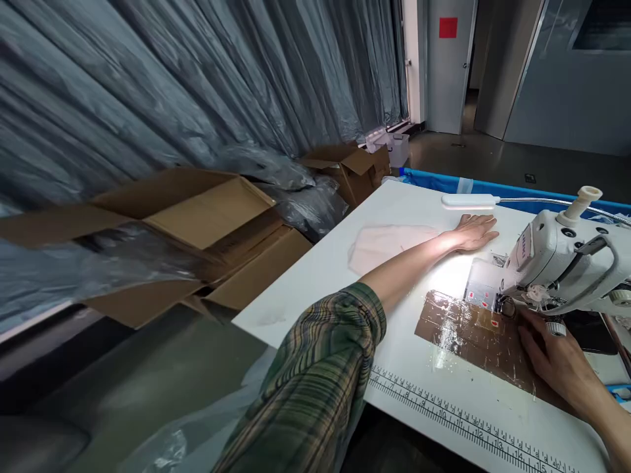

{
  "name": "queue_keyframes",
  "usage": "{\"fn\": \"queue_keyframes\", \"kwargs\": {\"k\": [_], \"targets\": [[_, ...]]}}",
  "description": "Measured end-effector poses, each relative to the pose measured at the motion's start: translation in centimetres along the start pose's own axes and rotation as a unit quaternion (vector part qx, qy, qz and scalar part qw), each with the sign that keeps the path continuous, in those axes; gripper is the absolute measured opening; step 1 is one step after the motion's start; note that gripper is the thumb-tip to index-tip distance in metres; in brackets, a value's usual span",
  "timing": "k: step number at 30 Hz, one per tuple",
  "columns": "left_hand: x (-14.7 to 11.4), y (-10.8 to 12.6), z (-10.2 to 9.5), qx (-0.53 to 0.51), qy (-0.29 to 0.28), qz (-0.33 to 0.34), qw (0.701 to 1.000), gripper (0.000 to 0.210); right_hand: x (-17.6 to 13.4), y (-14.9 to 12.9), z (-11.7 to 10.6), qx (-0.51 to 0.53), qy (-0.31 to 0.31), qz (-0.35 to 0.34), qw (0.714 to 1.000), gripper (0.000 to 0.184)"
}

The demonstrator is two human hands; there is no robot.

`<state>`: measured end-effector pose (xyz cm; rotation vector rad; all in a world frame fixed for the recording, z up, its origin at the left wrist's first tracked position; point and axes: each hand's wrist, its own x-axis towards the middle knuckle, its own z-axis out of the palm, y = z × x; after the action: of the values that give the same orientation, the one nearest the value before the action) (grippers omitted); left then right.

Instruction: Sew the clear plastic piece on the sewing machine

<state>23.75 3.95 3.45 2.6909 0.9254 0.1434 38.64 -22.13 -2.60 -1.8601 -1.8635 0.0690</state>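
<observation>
My left hand (474,231) lies flat on the white sewing table (315,276), fingers spread, touching the right edge of a pale pink fabric piece (387,245). It holds nothing. My right hand (555,358) rests by the needle area of the white sewing machine (557,263), fingertips on the brown taped patch (473,332) of the table. Whether it grips anything under the machine head is hidden.
Open cardboard boxes (207,223) and grey plastic sheeting (148,85) stand to the left of the table. A lamp bar (468,201) hangs over the table's far end. A printed ruler (468,420) runs along the near edge. A door (448,66) is behind.
</observation>
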Motion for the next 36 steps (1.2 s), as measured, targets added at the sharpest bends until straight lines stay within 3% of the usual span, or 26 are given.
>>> {"fn": "queue_keyframes", "kwargs": {"k": [3,9,13,22,29,36], "targets": [[-1.9,-0.7,-0.1,-0.017,0.010,-0.013,1.000,0.057,-0.2,0.5,0.5,-0.022,-0.009,-0.007,1.000,0.042],[-5.6,-2.7,-0.5,-0.056,0.110,-0.035,0.992,0.049,-0.1,0.8,0.7,-0.024,-0.020,0.001,1.000,0.045],[-7.0,-3.5,-0.5,-0.077,0.115,-0.042,0.989,0.039,0.2,0.5,0.5,-0.023,-0.007,-0.001,1.000,0.044],[-6.3,-2.3,0.1,-0.132,0.095,-0.026,0.986,0.031,0.8,0.3,-0.1,-0.017,-0.002,0.010,1.000,0.041],[-6.4,-2.6,-0.1,-0.160,0.075,-0.029,0.984,0.024,0.8,0.2,-0.3,-0.016,-0.013,0.011,1.000,0.043],[-7.1,-2.9,-0.6,-0.162,0.132,-0.037,0.977,0.025,0.6,0.4,0.0,-0.016,-0.018,0.009,1.000,0.045]]}}
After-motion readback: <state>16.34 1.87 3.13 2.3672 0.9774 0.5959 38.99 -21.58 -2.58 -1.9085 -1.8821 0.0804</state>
